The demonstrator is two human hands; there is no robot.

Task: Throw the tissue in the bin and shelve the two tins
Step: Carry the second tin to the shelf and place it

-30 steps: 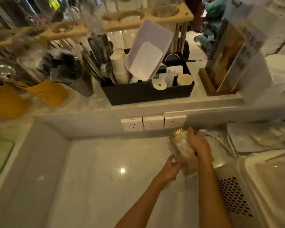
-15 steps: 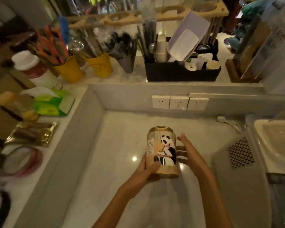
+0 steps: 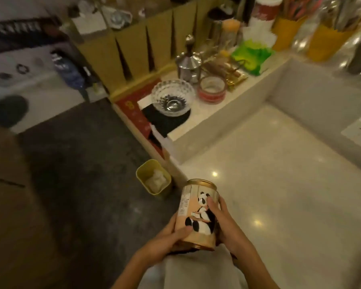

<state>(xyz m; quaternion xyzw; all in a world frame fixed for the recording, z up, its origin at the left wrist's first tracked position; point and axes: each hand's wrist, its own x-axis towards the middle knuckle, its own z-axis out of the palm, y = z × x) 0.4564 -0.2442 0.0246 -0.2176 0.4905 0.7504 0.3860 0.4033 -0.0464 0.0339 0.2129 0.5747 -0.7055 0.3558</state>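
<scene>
A gold panda tin (image 3: 196,211) stands upright between both my hands, low in the middle of the view. My left hand (image 3: 167,239) grips its lower left side and my right hand (image 3: 227,226) wraps its right side with a finger across the panda picture. A small yellow bin (image 3: 141,174) sits on the dark floor just left of the counter end, with a white crumpled tissue (image 3: 156,179) inside it. A second tin is not visible.
The pale counter (image 3: 279,184) spreads to the right. On the raised ledge stand a glass bowl (image 3: 172,97), a red-banded round container (image 3: 212,89), a steel pot (image 3: 189,63), green packets (image 3: 251,56) and yellow cups (image 3: 325,41). Cardboard dividers (image 3: 138,46) lie behind.
The view has swung left from the sockets and black organiser to the counter end and floor. My right hand, apart from the tin earlier, now grips it alongside my left.
</scene>
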